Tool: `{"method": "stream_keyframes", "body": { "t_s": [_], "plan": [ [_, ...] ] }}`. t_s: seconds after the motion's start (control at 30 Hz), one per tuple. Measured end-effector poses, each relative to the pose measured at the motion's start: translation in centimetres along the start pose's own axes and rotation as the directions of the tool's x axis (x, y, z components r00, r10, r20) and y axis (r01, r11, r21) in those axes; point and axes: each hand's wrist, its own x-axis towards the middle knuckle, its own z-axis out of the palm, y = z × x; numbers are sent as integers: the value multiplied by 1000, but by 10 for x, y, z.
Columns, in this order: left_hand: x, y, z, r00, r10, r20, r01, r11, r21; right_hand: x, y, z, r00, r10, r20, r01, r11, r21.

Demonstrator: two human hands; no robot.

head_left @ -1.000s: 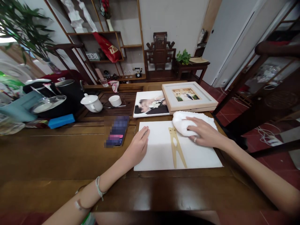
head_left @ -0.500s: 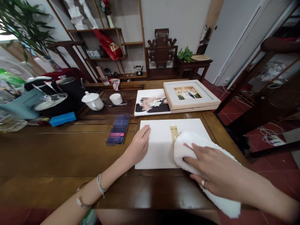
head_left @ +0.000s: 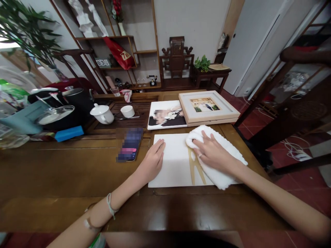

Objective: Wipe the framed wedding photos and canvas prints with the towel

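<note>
A white panel [head_left: 173,162] lies flat near the table's front edge, with a tan V-shaped stand piece [head_left: 192,172] on its upper face, the look of a photo frame's back. My left hand [head_left: 153,159] rests along the panel's left edge, fingers stretched out and close together. Bunched under my right hand [head_left: 210,150] is a white towel [head_left: 219,172], gripped and pressed on the panel's upper right part. The towel covers the panel's right side and the top of the stand piece, and its loose end spreads toward the right edge.
Behind the panel are a photo print panel [head_left: 167,117] and a light wooden picture frame [head_left: 187,112]. To the left lie a phone [head_left: 130,144] and a blue block [head_left: 69,133]. A white lidded cup [head_left: 102,114] and a small white bowl [head_left: 127,111] stand on the tea tray.
My right hand has moved the towel away from me, from the panel's lower right to its upper right. More of the tan stand's legs now shows. My left hand has stayed in place.
</note>
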Motion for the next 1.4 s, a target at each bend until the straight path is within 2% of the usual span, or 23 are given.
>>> {"method": "stream_keyframes", "body": {
  "t_s": [0.1, 0.2, 0.3, 0.4, 0.57, 0.67, 0.73, 0.8, 0.83, 0.93, 1.0, 1.03, 1.1, 1.2, 1.27, 1.4],
  "plan": [
    [0, 0, -1, 1000, 10, -15, -10, 1000, -8, -25, -24, -9, 996, -14, 85, 18, 998, -57],
    [0, 0, -1, 1000, 13, -15, -13, 1000, -13, -56, -42, -18, 984, -81, 159, 88, 995, -36],
    [0, 0, 0, 1000, 16, -17, -16, 1000, -16, -68, -42, -20, 985, -108, 137, 108, 994, 10],
    [0, -1, 1, 999, 25, -35, -26, 999, -20, -52, -30, -13, 998, -45, 54, 45, 999, -9],
    [-1, 0, -1, 999, 21, -25, -21, 1000, -10, -6, -16, 3, 997, -1, -83, -2, 1000, -28],
    [0, 1, -2, 1000, 14, -11, -14, 1000, -2, 11, -17, 4, 995, -57, -85, 53, 997, -50],
    [0, 2, -3, 1000, 16, -19, -17, 1000, -7, 14, -20, 2, 986, -156, -61, 151, 986, -70],
    [0, 1, -2, 999, 22, -27, -23, 1000, -14, 9, -27, -1, 952, -305, -8, 304, 951, -58],
    [0, 0, -2, 999, 26, -27, -26, 1000, -17, 5, -32, -2, 922, -388, 25, 388, 921, -35],
    [-1, -3, -1, 999, 35, -12, -36, 999, -32, -13, -50, -4, 788, -609, 88, 605, 793, 72],
    [-2, -5, -1, 999, 35, 2, -35, 998, -45, -22, -58, -4, 717, -690, 96, 677, 723, 135],
    [-2, -6, -1, 999, 34, 8, -34, 998, -49, -24, -59, -4, 701, -706, 99, 689, 706, 164],
    [-2, -5, -1, 1000, 28, 12, -27, 999, -45, -20, -52, -4, 722, -684, 103, 657, 725, 207],
    [0, -2, -3, 1000, 20, 12, -20, 1000, -16, 1, -32, -5, 822, -562, 88, 541, 821, 184],
    [0, 0, -4, 1000, 18, 12, -18, 1000, 3, 21, -20, -6, 872, -485, 70, 476, 873, 110],
    [0, 0, -3, 1000, 25, -11, -25, 1000, 7, 47, -18, -7, 901, -426, 74, 429, 903, -26]
  ]
}}
